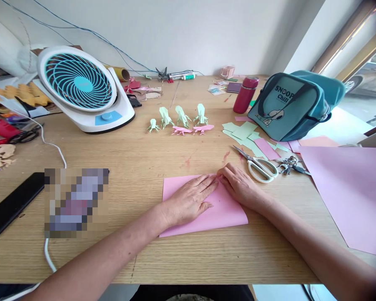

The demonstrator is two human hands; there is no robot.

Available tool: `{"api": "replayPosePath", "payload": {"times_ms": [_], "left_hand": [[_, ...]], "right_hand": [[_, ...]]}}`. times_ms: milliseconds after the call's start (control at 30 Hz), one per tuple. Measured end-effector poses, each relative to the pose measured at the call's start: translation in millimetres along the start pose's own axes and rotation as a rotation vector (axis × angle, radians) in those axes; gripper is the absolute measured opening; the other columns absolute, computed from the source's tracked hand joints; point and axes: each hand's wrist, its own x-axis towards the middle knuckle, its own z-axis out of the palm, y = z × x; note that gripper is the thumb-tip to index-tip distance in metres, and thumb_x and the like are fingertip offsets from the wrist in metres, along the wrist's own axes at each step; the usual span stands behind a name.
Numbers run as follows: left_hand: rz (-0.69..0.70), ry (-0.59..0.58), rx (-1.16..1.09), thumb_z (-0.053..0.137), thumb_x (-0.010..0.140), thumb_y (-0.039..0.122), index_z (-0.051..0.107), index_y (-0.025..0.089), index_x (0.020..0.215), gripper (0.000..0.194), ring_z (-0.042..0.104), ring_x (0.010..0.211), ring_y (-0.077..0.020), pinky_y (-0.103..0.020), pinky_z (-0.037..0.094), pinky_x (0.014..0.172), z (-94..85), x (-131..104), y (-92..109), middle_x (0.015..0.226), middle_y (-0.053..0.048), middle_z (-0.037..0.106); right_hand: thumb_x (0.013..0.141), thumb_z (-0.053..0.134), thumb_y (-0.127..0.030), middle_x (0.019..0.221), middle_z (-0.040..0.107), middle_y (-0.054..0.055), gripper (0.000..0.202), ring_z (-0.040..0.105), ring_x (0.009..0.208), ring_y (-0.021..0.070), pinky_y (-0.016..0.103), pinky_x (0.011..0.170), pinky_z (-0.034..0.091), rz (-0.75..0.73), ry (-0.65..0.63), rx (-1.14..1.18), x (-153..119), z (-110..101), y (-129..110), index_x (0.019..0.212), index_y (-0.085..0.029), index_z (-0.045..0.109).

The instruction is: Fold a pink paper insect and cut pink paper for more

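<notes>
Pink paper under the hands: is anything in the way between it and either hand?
Nothing visible is. The left hand lies flat on the pink paper, and the right hand's bent fingers are at its far edge. The scissors lie beyond the right hand, not between.

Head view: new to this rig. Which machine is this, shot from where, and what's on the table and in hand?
No machine: these are a person's bare hands, filmed by a camera worn on their head, looking forward and down. The left hand lies flat on a rectangular pink paper sheet; the right hand has bent fingers at its far edge, but the grip is unclear. Also on the light wooden table: white-handled metal scissors, small folded green paper figures, a white-and-turquoise fan and a teal fabric bag.
</notes>
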Motion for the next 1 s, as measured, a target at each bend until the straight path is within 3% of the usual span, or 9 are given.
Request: {"api": "replayPosePath", "payload": {"times_ms": [133,267,500,800,1000], "left_hand": [[-0.019,-0.057,0.009,0.044,0.098,0.041,0.019,0.015,0.154,0.067,0.009,0.151,-0.0221,-0.041,0.015,0.122,-1.5,-1,1,0.163,-0.011,0.016],[-0.017,-0.038,0.004,0.045,0.097,0.042,0.02,0.018,0.154,0.066,0.01,0.151,-0.0224,-0.042,0.017,0.121,-1.5,-2,1,0.163,-0.01,0.016],[-0.022,-0.043,0.002,0.045,0.097,0.045,0.022,0.018,0.153,0.067,0.013,0.15,-0.0245,-0.043,0.019,0.12,-1.4,-3,0,0.163,-0.011,0.018],[-0.028,0.014,-0.044,0.051,0.095,0.043,0.027,0.02,0.151,0.065,0.023,0.146,-0.029,-0.046,0.028,0.117,-3.1,-2,1,0.158,-0.014,0.027],[0.0,0.046,-0.043,0.054,0.093,0.042,0.043,0.017,0.143,0.057,0.03,0.142,-0.0325,-0.05,0.031,0.116,-2.7,-2,2,0.149,-0.017,0.038]], "right_hand": [[0.098,0.039,-0.018,0.098,0.057,0.009,0.014,0.057,0.093,0.0235,0.037,0.084,0.047,0.011,-0.007,0.039,0,-2,-1,0.102,-0.02,0.052],[0.096,0.04,-0.015,0.097,0.058,0.008,0.018,0.058,0.092,0.0225,0.035,0.082,0.047,0.038,0.006,0.106,2,-5,-3,0.104,-0.02,0.055],[0.089,0.047,-0.009,0.086,0.06,0.004,0.017,0.058,0.073,0.0164,0.027,0.067,0.043,0.065,0.009,0.202,18,-11,-2,0.088,-0.019,0.06],[0.089,0.045,-0.009,0.088,0.064,0.003,0.017,0.061,0.079,0.0149,0.026,0.072,0.047,0.121,0.165,0.371,42,16,-14,0.092,-0.02,0.058],[0.088,0.041,-0.007,0.087,0.059,0.005,0.02,0.057,0.08,0.0165,0.029,0.075,0.046,0.072,0.162,0.399,41,22,-13,0.087,-0.019,0.057]]}}
